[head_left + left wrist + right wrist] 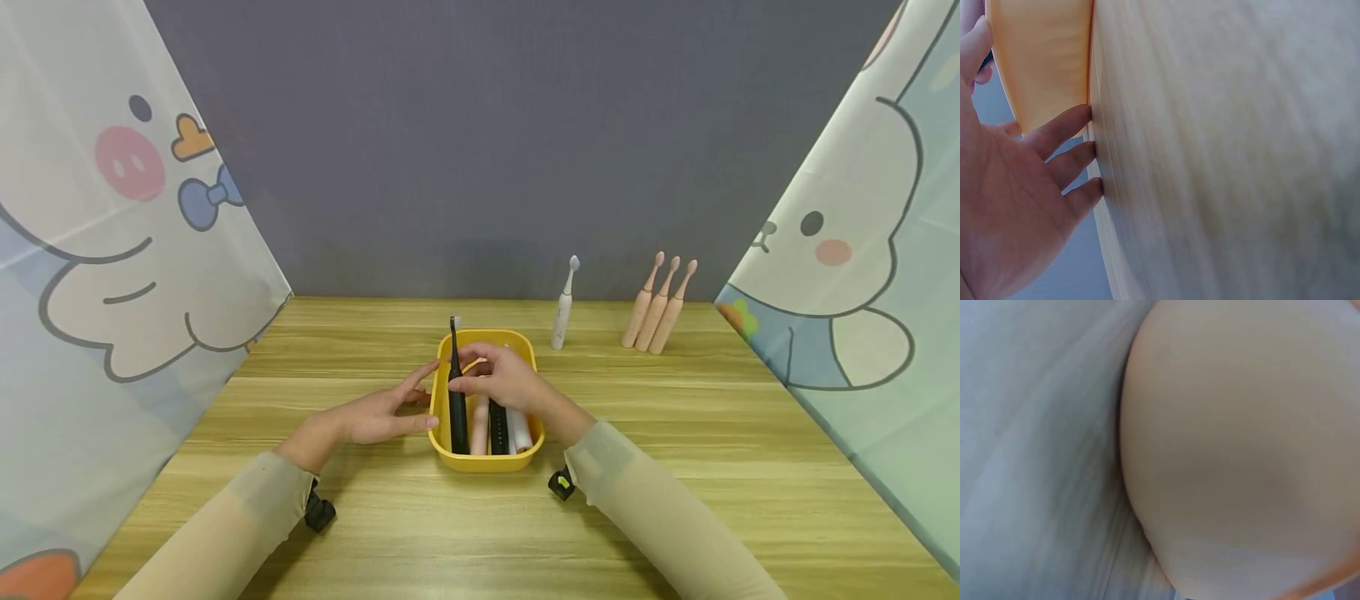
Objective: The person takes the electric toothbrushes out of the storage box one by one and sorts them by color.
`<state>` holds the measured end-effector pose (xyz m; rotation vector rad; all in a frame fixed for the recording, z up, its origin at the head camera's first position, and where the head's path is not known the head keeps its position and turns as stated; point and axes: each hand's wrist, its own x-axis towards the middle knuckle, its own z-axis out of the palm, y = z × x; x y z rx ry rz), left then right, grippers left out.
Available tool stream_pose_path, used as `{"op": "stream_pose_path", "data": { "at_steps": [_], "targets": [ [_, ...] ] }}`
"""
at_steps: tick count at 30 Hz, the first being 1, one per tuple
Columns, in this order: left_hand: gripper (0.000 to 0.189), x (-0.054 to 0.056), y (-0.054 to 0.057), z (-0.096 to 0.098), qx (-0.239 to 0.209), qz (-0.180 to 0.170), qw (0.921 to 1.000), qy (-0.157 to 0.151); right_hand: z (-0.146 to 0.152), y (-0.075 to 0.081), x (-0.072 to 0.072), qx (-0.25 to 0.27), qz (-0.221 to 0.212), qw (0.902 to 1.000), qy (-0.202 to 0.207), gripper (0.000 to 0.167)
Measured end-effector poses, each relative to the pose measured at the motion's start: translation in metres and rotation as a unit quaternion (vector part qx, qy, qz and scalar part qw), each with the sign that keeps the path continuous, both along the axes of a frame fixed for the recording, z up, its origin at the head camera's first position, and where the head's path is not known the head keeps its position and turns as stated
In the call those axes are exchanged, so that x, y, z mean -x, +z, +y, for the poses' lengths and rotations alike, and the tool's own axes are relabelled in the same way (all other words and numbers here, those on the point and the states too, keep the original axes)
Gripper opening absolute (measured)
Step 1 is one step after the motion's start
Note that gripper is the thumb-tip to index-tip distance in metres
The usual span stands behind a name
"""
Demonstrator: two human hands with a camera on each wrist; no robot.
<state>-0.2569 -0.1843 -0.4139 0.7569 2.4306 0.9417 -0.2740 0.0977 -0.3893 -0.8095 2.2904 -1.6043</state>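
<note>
A yellow basket [486, 464] stands on the table, holding several electric toothbrushes side by side. At its left side a black toothbrush [457, 421] leans with its head above the far rim. My right hand [506, 379] reaches over the basket from the right and pinches this brush near its neck between thumb and fingers. Beside it lie a pink handle [479, 429], a second black handle [498, 429] and white handles [519, 432], their upper parts hidden under the hand. My left hand [378, 415] rests against the basket's left wall with extended fingers, the thumb at the rim.
Behind the basket, to its right, a white toothbrush [562, 317] stands upright on the wooden table [375, 533]. Three pink toothbrushes [654, 321] stand together farther right. A grey panel [487, 150] closes off the back, with cartoon-printed cloths on both sides.
</note>
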Motion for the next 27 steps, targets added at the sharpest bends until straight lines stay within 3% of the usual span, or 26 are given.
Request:
{"op": "stream_pose_path", "data": {
  "at_steps": [7, 16, 27],
  "targets": [
    [0.097, 0.000, -0.001, -0.001, 0.000, 0.008, 1.0000, -0.001, 0.004, 0.003, -0.007, 0.011, -0.016, 0.9995, 0.025, 0.047],
    [0.097, 0.000, 0.000, -0.001, 0.004, 0.003, 1.0000, 0.006, 0.015, 0.000, -0.010, 0.026, -0.069, 0.9943, 0.077, 0.056],
    [0.098, -0.001, 0.001, -0.001, 0.004, 0.000, 1.0000, 0.009, 0.015, -0.004, -0.012, 0.028, -0.064, 0.9941, 0.083, 0.047]
  ]
}}
